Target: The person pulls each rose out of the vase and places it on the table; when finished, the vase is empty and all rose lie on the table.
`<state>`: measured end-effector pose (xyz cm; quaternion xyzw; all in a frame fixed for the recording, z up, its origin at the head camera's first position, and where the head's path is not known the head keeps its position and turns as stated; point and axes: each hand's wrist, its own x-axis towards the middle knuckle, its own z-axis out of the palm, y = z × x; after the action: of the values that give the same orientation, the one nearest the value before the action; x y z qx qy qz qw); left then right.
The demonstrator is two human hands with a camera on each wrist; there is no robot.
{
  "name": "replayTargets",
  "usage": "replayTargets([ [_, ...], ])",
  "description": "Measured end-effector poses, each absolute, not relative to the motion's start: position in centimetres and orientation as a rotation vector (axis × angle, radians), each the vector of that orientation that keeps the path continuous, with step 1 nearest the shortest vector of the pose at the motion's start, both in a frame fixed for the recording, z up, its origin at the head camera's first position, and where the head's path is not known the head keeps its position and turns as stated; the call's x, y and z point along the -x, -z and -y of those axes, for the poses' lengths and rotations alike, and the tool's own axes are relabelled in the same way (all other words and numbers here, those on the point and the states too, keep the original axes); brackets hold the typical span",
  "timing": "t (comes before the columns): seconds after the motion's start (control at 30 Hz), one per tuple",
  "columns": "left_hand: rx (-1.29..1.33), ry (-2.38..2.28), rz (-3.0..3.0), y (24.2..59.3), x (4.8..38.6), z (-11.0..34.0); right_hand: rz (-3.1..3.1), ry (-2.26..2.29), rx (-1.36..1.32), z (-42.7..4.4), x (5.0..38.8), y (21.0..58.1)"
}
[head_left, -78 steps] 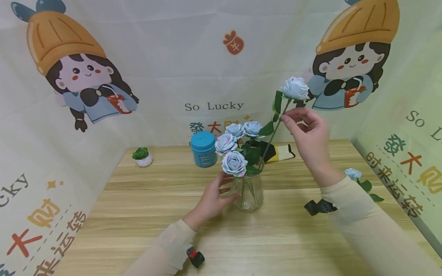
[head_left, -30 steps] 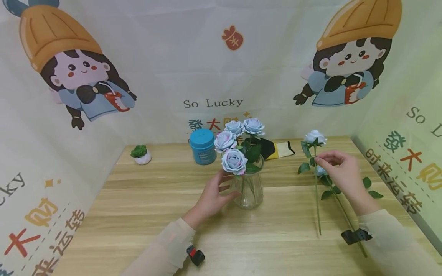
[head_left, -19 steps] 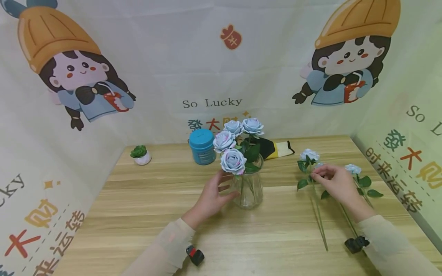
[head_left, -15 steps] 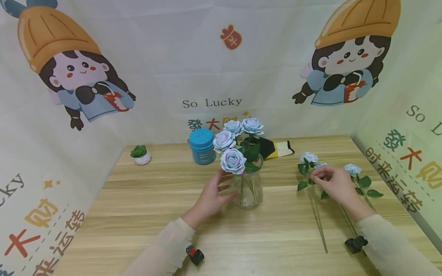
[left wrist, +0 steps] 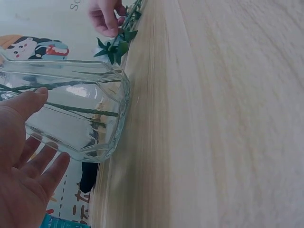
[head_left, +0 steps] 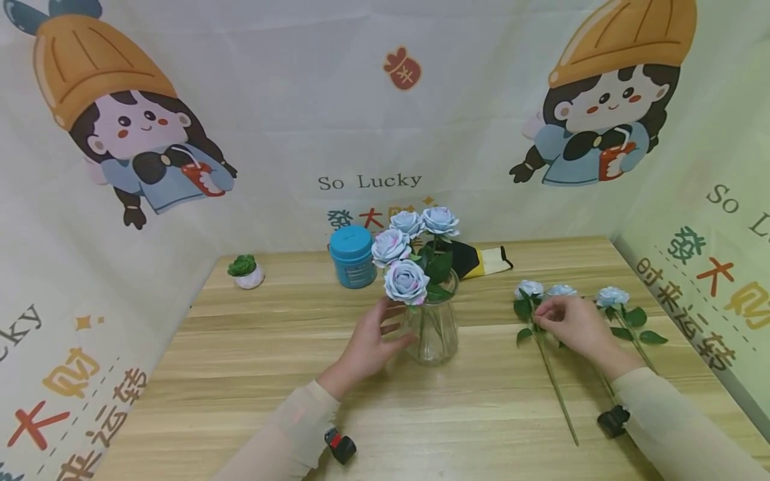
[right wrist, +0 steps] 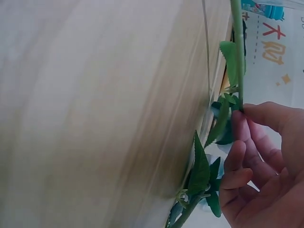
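Observation:
The glass vase [head_left: 434, 341] stands upright on the table with several pale blue roses [head_left: 406, 280] in it. My left hand [head_left: 368, 344] is at its left side, thumb and fingers loosely curved around the glass; in the left wrist view the thumb of the left hand [left wrist: 23, 156] lies against the vase [left wrist: 71, 109]. My right hand [head_left: 571, 327] pinches the stem of a single rose [head_left: 529, 289] between thumb and index finger, low over the table. The right wrist view shows the right hand [right wrist: 266, 156] pinching the green stem [right wrist: 239, 61].
Two more roses lie at the right, one flower [head_left: 561, 290] behind my right hand and another flower [head_left: 612, 296] beyond it. A blue jar [head_left: 352, 257] stands behind the vase at left, a small potted plant [head_left: 246, 271] at the far left, a black and yellow object [head_left: 475, 260] behind the vase.
My right hand has brought the rose from above the vase down to the table at the right, then slightly left. My left hand has stayed by the vase.

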<state>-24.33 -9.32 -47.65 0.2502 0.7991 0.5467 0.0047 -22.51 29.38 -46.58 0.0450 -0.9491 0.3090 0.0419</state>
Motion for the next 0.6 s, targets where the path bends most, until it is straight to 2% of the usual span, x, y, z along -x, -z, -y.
replayTargets([
  [0.6,-0.771,-1.725,-2.486,47.53,24.13,9.33,2.953,-0.939,-0.163,-29.34,22.63,47.02],
])
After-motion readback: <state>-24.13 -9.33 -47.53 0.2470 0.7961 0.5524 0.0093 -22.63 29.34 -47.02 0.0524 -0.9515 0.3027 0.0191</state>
